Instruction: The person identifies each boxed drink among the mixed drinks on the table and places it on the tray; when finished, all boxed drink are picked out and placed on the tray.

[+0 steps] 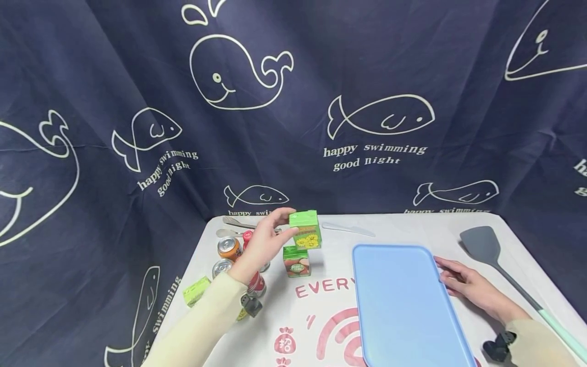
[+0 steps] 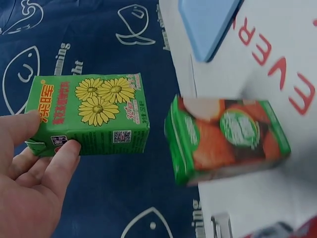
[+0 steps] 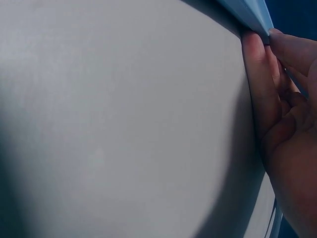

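My left hand (image 1: pixel 267 241) grips a green drink carton (image 1: pixel 306 232) printed with yellow flowers, holding it raised at the back of the table. In the left wrist view, thumb and fingers hold one end of this carton (image 2: pixel 94 106). Just below it in the head view, a second drink carton (image 1: pixel 297 264) with a red-brown fruit print stands on the table. My right hand (image 1: pixel 477 289) is at the right edge of a light blue tray (image 1: pixel 403 300). The right wrist view has its thumb and fingers pinching the tray's rim (image 3: pixel 252 17).
Left of the cartons are an orange can (image 1: pixel 229 246), a red can (image 1: pixel 258 284) and a light-green carton (image 1: pixel 197 291), partly behind the left arm. A fork (image 1: pixel 236 222), a spoon (image 1: pixel 227 233) and a knife (image 1: pixel 348 229) lie at the back. A spatula (image 1: pixel 486 244) lies at right.
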{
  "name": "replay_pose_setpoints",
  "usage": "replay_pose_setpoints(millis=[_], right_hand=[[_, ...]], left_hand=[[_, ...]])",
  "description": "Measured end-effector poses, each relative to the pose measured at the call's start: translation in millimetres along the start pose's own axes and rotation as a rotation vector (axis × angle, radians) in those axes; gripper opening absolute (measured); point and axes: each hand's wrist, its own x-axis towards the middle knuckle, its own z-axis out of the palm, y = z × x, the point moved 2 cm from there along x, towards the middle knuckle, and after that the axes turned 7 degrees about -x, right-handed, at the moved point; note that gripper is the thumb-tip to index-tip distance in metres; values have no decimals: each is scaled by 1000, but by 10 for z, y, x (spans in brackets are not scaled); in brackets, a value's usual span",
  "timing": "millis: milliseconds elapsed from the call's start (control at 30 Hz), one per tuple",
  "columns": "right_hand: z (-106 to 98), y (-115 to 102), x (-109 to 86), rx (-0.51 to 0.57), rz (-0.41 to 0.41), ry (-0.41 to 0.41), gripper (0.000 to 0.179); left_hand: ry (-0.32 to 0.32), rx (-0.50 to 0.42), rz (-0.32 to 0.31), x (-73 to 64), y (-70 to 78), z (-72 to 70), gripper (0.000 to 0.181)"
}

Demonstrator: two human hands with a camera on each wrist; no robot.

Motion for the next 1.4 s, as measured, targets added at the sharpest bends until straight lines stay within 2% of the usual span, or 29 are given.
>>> replay_pose_setpoints(millis=[233, 400, 767, 1100, 1400], right_hand=[[-18, 11, 3, 9, 17, -3, 62], [3, -4, 21, 15, 8, -11, 63], [5, 29, 29, 38, -12, -13, 63], [-10, 13, 5, 26, 4, -10, 64], [-1, 40, 2, 31, 5, -8, 63]], left_hand=[[-36, 28, -18, 109, -43, 325, 39], [-62, 57, -49, 138, -96, 526, 40], [-80, 13, -26, 254, -135, 1056, 40], [-107, -4, -87, 283, -224, 1572, 38], [-76, -21, -100, 291, -275, 2015, 36]])
